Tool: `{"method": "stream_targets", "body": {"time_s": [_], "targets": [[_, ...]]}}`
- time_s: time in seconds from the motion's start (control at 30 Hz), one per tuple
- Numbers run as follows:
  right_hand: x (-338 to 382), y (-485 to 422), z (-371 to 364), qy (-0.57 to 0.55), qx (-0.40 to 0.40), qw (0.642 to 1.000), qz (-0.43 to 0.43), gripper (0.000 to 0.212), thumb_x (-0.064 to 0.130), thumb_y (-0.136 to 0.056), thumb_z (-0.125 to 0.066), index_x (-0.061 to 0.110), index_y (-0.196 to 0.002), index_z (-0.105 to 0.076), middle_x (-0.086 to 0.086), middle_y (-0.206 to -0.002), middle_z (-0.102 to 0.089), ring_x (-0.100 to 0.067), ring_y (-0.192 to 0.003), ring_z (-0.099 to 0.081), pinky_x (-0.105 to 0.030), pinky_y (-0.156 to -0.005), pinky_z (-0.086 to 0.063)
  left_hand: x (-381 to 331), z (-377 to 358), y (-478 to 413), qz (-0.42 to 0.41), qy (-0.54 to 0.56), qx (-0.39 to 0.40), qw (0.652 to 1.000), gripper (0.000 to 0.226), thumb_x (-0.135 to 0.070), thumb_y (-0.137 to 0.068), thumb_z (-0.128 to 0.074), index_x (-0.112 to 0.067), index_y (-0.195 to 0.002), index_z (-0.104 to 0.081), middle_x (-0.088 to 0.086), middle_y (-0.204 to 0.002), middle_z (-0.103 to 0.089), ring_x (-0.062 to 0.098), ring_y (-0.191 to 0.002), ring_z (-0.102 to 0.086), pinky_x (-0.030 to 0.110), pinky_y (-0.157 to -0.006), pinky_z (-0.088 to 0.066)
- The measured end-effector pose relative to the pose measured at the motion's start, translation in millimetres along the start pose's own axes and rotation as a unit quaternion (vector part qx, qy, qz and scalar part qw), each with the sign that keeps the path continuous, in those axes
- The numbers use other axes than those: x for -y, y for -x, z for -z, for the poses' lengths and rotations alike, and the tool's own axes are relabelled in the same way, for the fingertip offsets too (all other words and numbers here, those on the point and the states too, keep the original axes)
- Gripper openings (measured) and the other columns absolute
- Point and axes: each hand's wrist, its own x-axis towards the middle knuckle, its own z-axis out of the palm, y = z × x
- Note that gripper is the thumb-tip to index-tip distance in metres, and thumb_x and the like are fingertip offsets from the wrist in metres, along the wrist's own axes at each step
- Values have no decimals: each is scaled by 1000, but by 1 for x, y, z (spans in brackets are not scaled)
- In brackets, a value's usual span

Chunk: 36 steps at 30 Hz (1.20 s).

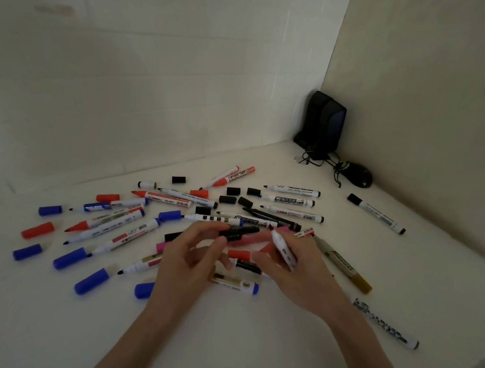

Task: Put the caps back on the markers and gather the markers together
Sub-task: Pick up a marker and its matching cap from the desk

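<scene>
A dim corner of a room, where two pale walls (158, 63) meet behind a white tabletop (243, 346). A pair of black speakers (324, 123) and a black mouse (360, 175) sit far back in the corner, well apart from the work.

Many markers (170, 200) lie scattered across the middle of the tabletop, most uncapped, pointing every way and some crossing each other. Loose caps (70, 258) in blue, red and black lie among them and out to the left.

Both hands are raised just above the centre of the pile, close together. The left hand (194, 252) pinches what looks like a black cap (239, 232) between thumb and fingertips. The right hand (294, 275) is wrapped round the barrel of a white marker (283, 250), its bare tip aimed up and left toward the cap; cap and tip are near but not joined.

The markers look light, stiff and smooth, so they will likely roll if nudged. The barrel's middle seems the surest place to hold, keeping fingers off the inky tip, while a cap is best pinched at its closed end and pushed straight on
</scene>
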Motion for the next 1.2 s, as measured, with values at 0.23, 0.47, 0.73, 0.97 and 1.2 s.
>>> {"method": "stream_targets", "body": {"time_s": [0.23, 0.47, 0.73, 0.97, 1.2], "targets": [[-6, 1, -4, 26, -20, 999, 39, 16, 39, -104, -42, 37, -117, -52, 13, -87, -57, -9, -77, -60, -21, -68, -49, -1, 2, 3, 4, 11, -1, 1000, 20, -23, -93, -54, -17, -110, -63, -7, -93, -71, 17, -69, -70, 20, -58, -54], [-9, 8, -8, 26, 4, 999, 32, 40, 42, -108, -34, 44, -148, -38, 16, -102, -69, -2, -88, -66, -24, -77, -55, -1, 2, 4, 1, -4, -1, 1000, 21, -23, -94, -54, -14, -110, -63, -9, -96, -72, 16, -66, -70, 23, -55, -55], [-5, 10, 0, 68, -24, 996, 54, 36, 47, -101, -42, 28, -127, -59, 13, -108, -68, -5, -91, -64, -30, -75, -55, -1, 2, 3, -1, -12, -3, 1000, 16, -17, -96, -54, -17, -110, -63, -11, -94, -71, 13, -67, -69, 20, -57, -55], [-11, 9, 2, 81, -66, 992, 77, 34, 40, -99, -53, 25, -127, -65, 13, -121, -67, -3, -111, -61, -30, -90, -53, -2, 2, 4, 5, 2, -3, 1000, 16, -15, -96, -54, -18, -109, -63, -12, -93, -72, 11, -68, -69, 19, -57, -54], [-7, 10, 2, 102, -62, 990, 72, 35, 40, -98, -55, 25, -127, -66, 12, -119, -68, 0, -110, -59, -21, -93, -49, 0, 5, 4, -1, -5, 0, 1000, 17, -15, -96, -55, -22, -109, -63, -12, -92, -71, 12, -69, -69, 21, -58, -55]]}}
